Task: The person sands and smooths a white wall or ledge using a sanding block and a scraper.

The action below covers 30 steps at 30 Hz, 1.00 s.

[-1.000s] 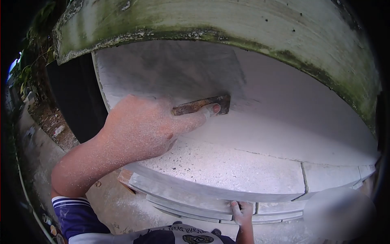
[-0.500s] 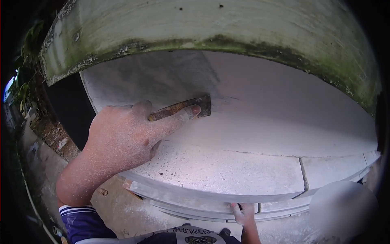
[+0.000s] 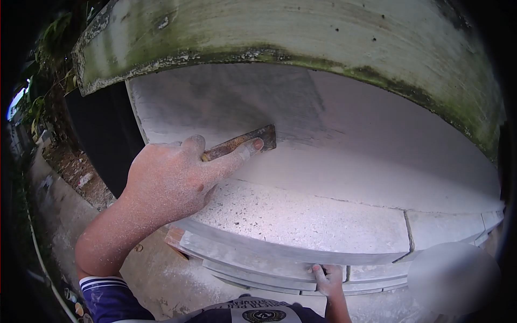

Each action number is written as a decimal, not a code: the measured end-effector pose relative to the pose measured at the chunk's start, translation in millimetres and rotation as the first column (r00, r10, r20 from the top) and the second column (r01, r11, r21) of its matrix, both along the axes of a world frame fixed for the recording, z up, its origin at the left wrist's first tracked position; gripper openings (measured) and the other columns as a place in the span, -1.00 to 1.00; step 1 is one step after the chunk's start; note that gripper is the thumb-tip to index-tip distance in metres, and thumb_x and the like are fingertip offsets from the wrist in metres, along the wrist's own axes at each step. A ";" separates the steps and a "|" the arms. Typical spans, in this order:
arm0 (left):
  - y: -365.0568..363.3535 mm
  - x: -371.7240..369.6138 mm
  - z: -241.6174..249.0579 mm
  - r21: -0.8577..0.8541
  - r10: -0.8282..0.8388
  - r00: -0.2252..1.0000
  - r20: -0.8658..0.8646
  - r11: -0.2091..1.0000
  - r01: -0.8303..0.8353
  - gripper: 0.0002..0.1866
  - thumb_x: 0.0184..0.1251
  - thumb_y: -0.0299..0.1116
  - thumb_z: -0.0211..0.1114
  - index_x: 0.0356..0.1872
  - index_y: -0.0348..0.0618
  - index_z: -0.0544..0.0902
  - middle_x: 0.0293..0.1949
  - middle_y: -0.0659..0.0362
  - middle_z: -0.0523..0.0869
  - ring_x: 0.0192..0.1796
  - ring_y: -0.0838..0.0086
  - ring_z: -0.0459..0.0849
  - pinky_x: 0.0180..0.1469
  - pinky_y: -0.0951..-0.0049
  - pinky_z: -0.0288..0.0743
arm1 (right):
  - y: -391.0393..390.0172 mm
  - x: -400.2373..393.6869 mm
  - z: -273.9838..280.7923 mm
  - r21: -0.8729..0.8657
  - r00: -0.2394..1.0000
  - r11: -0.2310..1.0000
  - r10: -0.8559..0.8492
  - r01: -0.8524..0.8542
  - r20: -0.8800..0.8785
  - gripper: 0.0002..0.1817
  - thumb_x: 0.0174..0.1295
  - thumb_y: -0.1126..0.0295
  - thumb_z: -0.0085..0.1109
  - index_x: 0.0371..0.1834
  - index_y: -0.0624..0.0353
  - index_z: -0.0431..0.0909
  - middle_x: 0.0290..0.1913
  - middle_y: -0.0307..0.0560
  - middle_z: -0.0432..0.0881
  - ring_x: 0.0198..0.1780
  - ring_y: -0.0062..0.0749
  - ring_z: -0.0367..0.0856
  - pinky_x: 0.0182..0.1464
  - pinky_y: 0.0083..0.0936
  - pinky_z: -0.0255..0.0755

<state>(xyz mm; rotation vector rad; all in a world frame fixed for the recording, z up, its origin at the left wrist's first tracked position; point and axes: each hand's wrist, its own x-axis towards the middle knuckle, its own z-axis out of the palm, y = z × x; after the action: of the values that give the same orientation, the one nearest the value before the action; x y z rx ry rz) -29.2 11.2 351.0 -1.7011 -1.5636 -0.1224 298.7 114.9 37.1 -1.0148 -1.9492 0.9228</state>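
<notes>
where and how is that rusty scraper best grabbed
Probably by its narrow end at the left hand, coming from the lower left: the rusty scraper slants up and right from there, its broader end at the pale wall, so that grip should leave the broad end free.

The shirt (image 3: 293, 314) bears lettering (image 3: 219, 305) and a crest (image 3: 264, 316) — neither clearly legible.
</notes>
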 end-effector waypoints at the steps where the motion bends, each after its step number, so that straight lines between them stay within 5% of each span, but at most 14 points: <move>1: -2.1 -3.7 -0.3 -0.001 0.028 1.000 0.008 1.000 -0.028 -0.39 0.11 -0.37 0.45 0.24 0.48 0.67 -0.52 0.19 0.56 -0.57 0.38 0.64 -0.57 0.31 0.47 | 1.5 0.6 1.4 0.030 1.000 1.000 -0.004 0.003 0.025 -0.85 0.36 0.39 0.26 -0.35 0.16 0.74 -0.36 -0.05 0.77 -0.29 -0.24 0.72 -0.15 -0.33 0.53; 4: -3.8 -13.1 2.7 -0.018 0.071 0.997 0.011 0.997 -0.070 -0.33 0.10 -0.37 0.45 0.30 0.52 0.63 -0.49 0.17 0.58 -0.55 0.36 0.66 -0.56 0.29 0.51 | -0.5 -3.0 -0.5 0.045 0.997 0.998 -0.042 0.044 -0.064 -0.58 0.45 0.08 0.23 -0.40 0.21 0.71 -0.53 -0.10 0.62 -0.47 -0.42 0.55 -0.34 -0.43 0.40; 9: 15.6 -0.8 4.3 -0.090 -0.081 0.996 0.031 0.992 0.084 -0.24 0.11 -0.33 0.45 0.39 0.63 0.54 -0.45 0.16 0.61 -0.54 0.34 0.66 -0.55 0.30 0.53 | -2.3 -7.6 0.5 0.073 0.996 0.995 -0.061 0.066 -0.071 -0.61 0.45 0.09 0.25 -0.33 0.23 0.71 -0.53 -0.11 0.63 -0.48 -0.42 0.54 -0.34 -0.43 0.40; 19: 3.4 -10.1 3.7 -0.006 0.029 1.000 0.010 1.000 -0.029 -0.36 0.13 -0.35 0.45 0.27 0.59 0.65 -0.51 0.20 0.57 -0.58 0.36 0.61 -0.56 0.33 0.49 | 0.6 -5.3 -11.2 0.083 0.990 0.991 -0.092 0.102 -0.110 -0.56 0.45 0.10 0.25 -0.43 0.27 0.73 -0.51 -0.05 0.69 -0.43 -0.38 0.62 -0.27 -0.41 0.46; 22: 3.5 -15.9 11.0 -0.084 0.058 0.995 -0.077 0.994 -0.065 -0.28 0.35 -0.20 0.34 0.51 0.71 0.37 -0.43 0.11 0.63 -0.54 0.39 0.67 -0.60 0.35 0.53 | 0.8 -3.8 -9.3 0.062 0.993 0.995 -0.068 0.075 -0.101 -0.58 0.44 0.12 0.26 -0.44 0.26 0.74 -0.51 -0.05 0.69 -0.44 -0.37 0.62 -0.28 -0.41 0.46; 26: -5.0 -17.8 -2.0 -0.107 0.069 0.997 -0.038 0.992 -0.073 -0.36 0.32 -0.21 0.36 0.42 0.67 0.51 -0.45 0.15 0.64 -0.55 0.40 0.66 -0.58 0.34 0.51 | 1.0 -3.6 -6.1 0.062 0.997 0.996 -0.056 0.059 -0.056 -0.62 0.43 0.17 0.25 -0.43 0.25 0.74 -0.50 -0.05 0.70 -0.44 -0.38 0.62 -0.30 -0.42 0.45; 30: -6.6 -41.5 2.6 0.057 0.068 0.998 -0.003 0.996 -0.068 -0.40 0.31 -0.23 0.41 0.37 0.62 0.58 -0.55 0.24 0.55 -0.61 0.39 0.57 -0.57 0.33 0.43 | 1.1 -2.6 -6.5 0.063 0.997 0.996 -0.053 0.056 -0.055 -0.65 0.42 0.21 0.24 -0.41 0.26 0.74 -0.49 -0.05 0.71 -0.43 -0.40 0.64 -0.31 -0.44 0.45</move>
<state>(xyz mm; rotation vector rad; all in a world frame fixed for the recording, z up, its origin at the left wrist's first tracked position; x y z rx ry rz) -70.7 4.6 353.6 -1.6013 -1.5976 -0.1268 296.1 116.0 30.6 -0.9916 -1.8858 0.8432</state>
